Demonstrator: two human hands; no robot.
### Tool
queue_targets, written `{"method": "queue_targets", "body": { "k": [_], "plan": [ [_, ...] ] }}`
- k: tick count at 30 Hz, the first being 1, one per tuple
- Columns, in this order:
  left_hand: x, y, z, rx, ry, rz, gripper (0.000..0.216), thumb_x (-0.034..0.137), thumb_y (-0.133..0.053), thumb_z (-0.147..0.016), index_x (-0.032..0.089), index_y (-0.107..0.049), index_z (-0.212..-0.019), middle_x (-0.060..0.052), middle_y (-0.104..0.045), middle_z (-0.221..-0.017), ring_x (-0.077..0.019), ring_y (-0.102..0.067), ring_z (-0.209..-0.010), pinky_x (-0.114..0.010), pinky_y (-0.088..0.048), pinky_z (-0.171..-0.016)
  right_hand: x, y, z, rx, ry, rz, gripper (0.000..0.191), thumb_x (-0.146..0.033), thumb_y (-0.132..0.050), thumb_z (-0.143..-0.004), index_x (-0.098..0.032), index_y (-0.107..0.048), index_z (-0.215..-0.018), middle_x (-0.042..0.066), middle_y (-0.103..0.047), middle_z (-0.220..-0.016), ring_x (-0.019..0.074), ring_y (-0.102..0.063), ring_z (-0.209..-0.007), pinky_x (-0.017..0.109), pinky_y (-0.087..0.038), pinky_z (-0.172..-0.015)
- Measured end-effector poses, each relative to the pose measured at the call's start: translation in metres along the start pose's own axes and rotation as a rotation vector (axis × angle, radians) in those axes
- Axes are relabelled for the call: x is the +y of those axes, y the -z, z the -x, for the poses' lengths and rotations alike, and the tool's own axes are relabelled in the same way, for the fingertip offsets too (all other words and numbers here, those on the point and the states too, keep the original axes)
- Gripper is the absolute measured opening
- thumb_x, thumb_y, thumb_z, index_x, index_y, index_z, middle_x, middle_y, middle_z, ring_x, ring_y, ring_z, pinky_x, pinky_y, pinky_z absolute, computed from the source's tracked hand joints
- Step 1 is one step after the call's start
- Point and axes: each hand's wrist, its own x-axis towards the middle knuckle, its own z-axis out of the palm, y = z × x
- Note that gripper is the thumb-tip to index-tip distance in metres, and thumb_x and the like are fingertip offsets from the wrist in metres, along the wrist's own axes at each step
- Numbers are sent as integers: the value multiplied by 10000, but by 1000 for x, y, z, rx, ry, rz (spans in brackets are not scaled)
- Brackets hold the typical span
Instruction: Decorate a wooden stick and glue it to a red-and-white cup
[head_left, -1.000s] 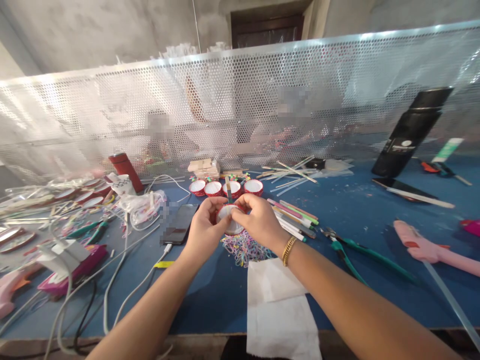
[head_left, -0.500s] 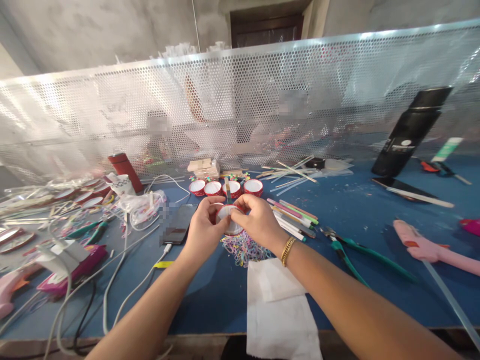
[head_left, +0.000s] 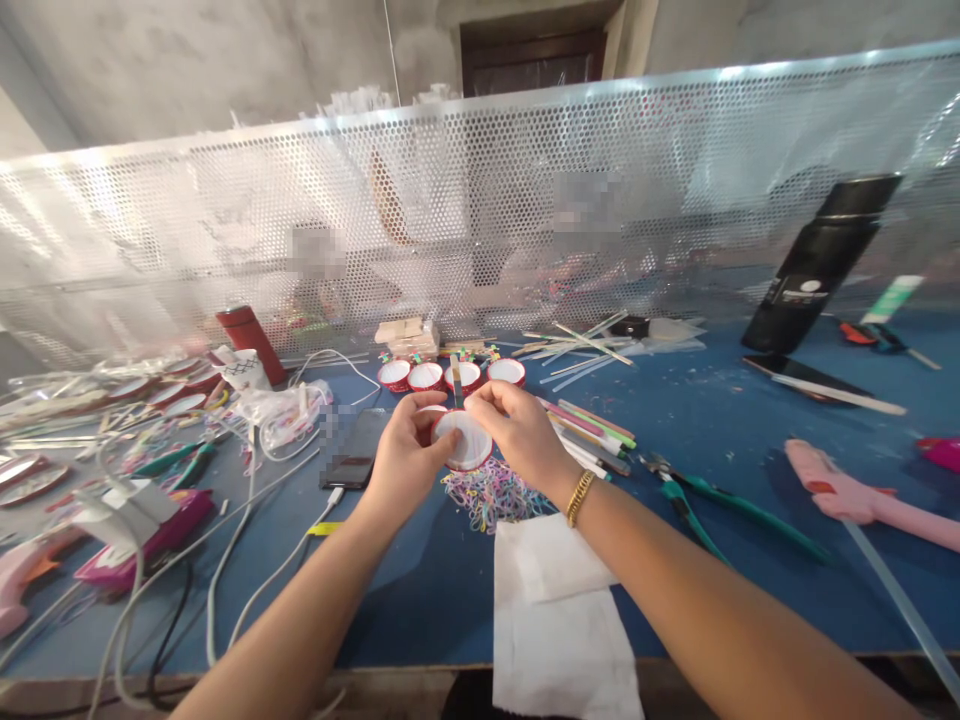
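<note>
My left hand (head_left: pixel 409 445) grips a small round red-rimmed piece with a white face (head_left: pixel 471 443), its thumb pressed on the white face. My right hand (head_left: pixel 514 425) is closed in a pinch at the upper right rim of this piece; whatever lies between the fingertips is hidden. Behind the held piece a thin flat stick (head_left: pixel 456 380) stands upright; whether it is joined to it I cannot tell. Further back is a row of similar red-and-white round pieces (head_left: pixel 505 373). A heap of colourful small loops (head_left: pixel 487 497) lies just below my hands.
Right of my hands are several markers (head_left: pixel 600 430), green-handled pliers (head_left: pixel 720 500), a pink glue gun (head_left: pixel 836 485) and a black bottle (head_left: pixel 821 265). White cloth (head_left: pixel 562 620) hangs over the front edge. Leftward lie a phone (head_left: pixel 356 450) and cables (head_left: pixel 225 560). A perforated metal panel (head_left: pixel 300 200) closes off the back.
My right thumb has come off the white face, and the right fingers now pinch at the rim's upper right. More of the white face shows. My left hand has kept its hold.
</note>
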Motion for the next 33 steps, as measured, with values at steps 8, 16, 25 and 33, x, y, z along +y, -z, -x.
{"method": "queue_targets", "body": {
  "k": [8,16,25,33],
  "plan": [
    [-3,0,0,7,3,-28,501,209,-766,-646,174,-539,-1091,-24,-734,-834,-139,-649,-685,-257,-487,-625,18,3,-9,94,25,17,368,-499,-499,-946,-208,-591,-742,20,-659,-722,157,-606,-686,282,-437,-650],
    [-6,2,-1,-4,-12,-58,500,202,-755,-664,175,-544,-1117,-16,-725,-834,-137,-641,-672,-259,-480,-619,17,3,-10,85,12,15,256,-393,-551,-908,-206,-611,-745,15,-691,-710,162,-629,-678,278,-438,-651],
    [-5,2,-1,-12,-12,-48,495,197,-752,-662,177,-553,-1115,-15,-710,-816,-137,-630,-662,-251,-471,-605,11,2,-6,41,18,22,246,-385,-581,-870,-203,-631,-713,-4,-661,-676,146,-588,-647,269,-418,-619],
    [-4,0,0,0,-31,-57,485,212,-765,-673,167,-542,-1101,0,-689,-778,-126,-620,-629,-237,-484,-576,9,-2,-2,-7,25,101,90,-281,-616,-783,-206,-619,-732,-5,-686,-752,147,-609,-704,276,-447,-673]
  ]
}}
